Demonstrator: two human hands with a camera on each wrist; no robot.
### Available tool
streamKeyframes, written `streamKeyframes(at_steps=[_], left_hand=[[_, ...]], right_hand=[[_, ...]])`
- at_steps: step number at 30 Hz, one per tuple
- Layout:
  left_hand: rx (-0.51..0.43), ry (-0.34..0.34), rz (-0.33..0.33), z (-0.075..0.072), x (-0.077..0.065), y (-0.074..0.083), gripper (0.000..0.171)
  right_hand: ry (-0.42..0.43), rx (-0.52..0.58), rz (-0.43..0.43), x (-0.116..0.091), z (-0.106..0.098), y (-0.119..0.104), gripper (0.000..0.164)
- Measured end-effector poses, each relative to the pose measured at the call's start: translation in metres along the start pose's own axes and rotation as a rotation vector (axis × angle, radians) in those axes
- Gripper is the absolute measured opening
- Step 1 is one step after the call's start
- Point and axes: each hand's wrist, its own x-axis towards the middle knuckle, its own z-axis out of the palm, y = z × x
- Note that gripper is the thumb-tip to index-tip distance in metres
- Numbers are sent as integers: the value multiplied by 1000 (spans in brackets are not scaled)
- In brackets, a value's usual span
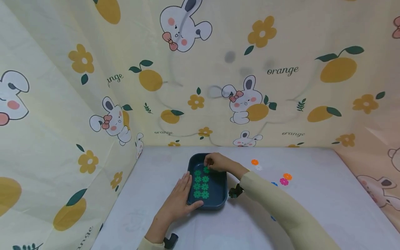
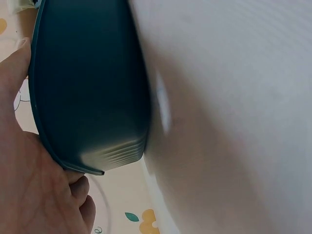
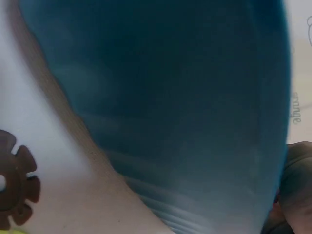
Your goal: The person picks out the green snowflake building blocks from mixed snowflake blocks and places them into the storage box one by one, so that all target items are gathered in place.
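Note:
A dark blue-green tray [image 1: 215, 194] stands on the table with several green flower-shaped discs [image 1: 204, 186] laid in two columns on its floor. Along its left rim lie the straight fingers of my left hand [image 1: 178, 198], the thumb across the near rim; the left wrist view shows the tray wall [image 2: 92, 78] beside this hand. Over the tray's far end, my right hand [image 1: 218, 162] has its fingers curled, pinching a green disc [image 1: 206, 169] at the top of the right column. The fingertips are partly hidden. In the right wrist view, the tray wall [image 3: 170, 97] covers most of that hand.
Right of the tray lie loose discs: an orange one [image 1: 255, 162], a white one [image 1: 258, 167], another orange one [image 1: 287, 176] beside a pink one [image 1: 284, 181], and blue ones [image 1: 274, 184] partly behind the right sleeve [image 1: 281, 205]. A patterned cloth [image 1: 218, 114] hangs behind the white table.

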Motion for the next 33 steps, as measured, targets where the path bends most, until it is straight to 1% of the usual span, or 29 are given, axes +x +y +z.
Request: streamKeyframes(at_steps=[5,7,16,19,26,28,33], left_hand=[[-1,-7,-1,1,1,1,114],[-1,-10,-2,1,1,2,114],[4,-19,-4,1,1,4,114],[-3,-20,0,1,1,5,113],[6,-23,5,-2,2,4,112],[7,-18,13,-2,4,4,112],[-8,-24,17,-2,4,1,113]], right_hand=[[-51,-41,55,5,3,0,9],[-61,-52,59,6,4,1,9],[-72,-106,87,11,11,5,11],[-67,-101,96,10,12,5,11],[-38,-78,61,6,6,5,10],[-23,-62,35,3,3,5,9],[12,19,-37,-7,-8,1,10]])
